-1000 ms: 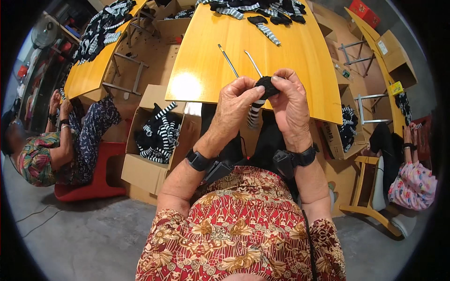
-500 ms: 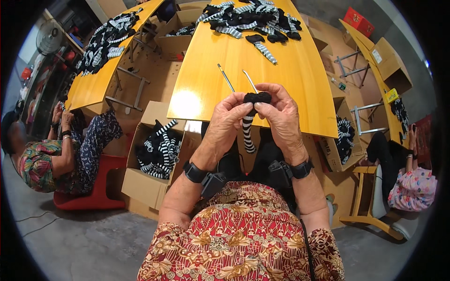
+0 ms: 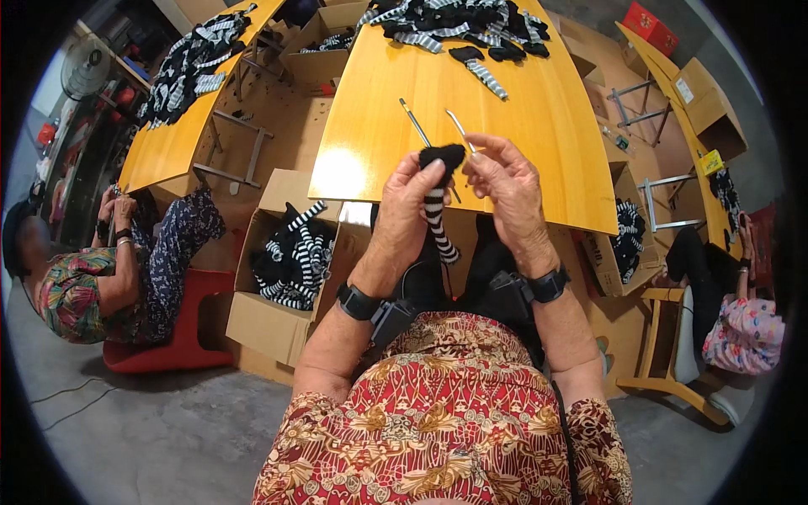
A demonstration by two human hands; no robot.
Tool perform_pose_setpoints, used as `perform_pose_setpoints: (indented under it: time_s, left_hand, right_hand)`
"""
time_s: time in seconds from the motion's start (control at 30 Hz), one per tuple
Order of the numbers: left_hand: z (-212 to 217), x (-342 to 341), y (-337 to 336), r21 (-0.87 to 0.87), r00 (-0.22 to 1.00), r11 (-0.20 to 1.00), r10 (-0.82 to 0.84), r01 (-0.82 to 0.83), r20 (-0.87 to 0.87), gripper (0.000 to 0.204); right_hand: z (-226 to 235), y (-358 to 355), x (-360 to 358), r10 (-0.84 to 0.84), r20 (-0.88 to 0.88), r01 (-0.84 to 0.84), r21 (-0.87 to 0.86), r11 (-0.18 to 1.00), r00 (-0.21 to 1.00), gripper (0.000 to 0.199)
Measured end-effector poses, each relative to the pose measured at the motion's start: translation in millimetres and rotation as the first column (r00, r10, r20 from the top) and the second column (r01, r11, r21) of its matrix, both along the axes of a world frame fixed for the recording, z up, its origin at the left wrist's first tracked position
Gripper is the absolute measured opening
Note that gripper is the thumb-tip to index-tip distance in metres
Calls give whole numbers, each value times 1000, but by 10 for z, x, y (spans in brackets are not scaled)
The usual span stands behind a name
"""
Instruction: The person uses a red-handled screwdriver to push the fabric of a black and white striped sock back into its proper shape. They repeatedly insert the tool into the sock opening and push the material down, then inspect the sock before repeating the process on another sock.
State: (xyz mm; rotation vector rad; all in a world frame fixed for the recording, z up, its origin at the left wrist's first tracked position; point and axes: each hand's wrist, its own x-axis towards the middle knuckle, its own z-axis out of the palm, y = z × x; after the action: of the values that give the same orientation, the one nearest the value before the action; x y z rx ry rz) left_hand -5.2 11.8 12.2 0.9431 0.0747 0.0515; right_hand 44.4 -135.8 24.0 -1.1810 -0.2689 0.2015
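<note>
My left hand [image 3: 410, 198] pinches a black-and-white striped knit sock [image 3: 435, 206] by its bunched black end, and the striped part hangs down over the table's near edge. To its right, my right hand [image 3: 509, 185] has thumb and forefinger closed at a thin metal rod [image 3: 459, 125] with a slightly bent tip; the rod's lower part is hidden by the hand. A second, darker rod [image 3: 414, 117] with a yellowish band lies on the table and passes behind the sock.
On the yellow table [image 3: 379, 126], a heap of striped socks [image 3: 459, 25] lies at the far end. Cardboard boxes of socks stand left [image 3: 278, 316] and right [image 3: 602, 261]. People sit at both sides, one on a red chair [image 3: 181, 328]. Another sock pile [image 3: 189, 71] covers the left table.
Both hands held the sock's black end before. My right hand has let go and moved right, to the bent-tipped rod. My left hand keeps the sock, and the view has shifted slightly.
</note>
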Motion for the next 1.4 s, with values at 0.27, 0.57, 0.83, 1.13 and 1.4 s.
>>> perform_pose_setpoints:
  time_s: [0.27, 0.57, 0.83, 1.13, 1.4]
  left_hand:
    - [-223, 47, 268, -478, 982, 876, -39, -56, -186, 22]
    - [-220, 236, 650, -805, 999, 592, 35, -44, -30, 27]
    - [-258, 434, 962, -863, 990, 492, 133, -113, -53, 21]
    - [-130, 415, 683, -812, 994, 576, 101, -98, -48, 23]
    - [37, 271, 159, -555, 985, 822, 171, -124, 33, 29]
  right_hand:
    - [-699, -426, 190, 140, 783, 714, -612, 340, 605, 30]
    - [-567, -692, -359, -15, 536, 365, -555, 747, 844, 31]
    - [-73, -1305, -1204, 154, 184, -33, -534, 845, 971, 36]
    - [-106, -1156, -1161, 199, 156, -101, -483, 870, 968, 35]
    - [-210, -875, -1074, 171, -64, -180, -189, 965, 983, 32]
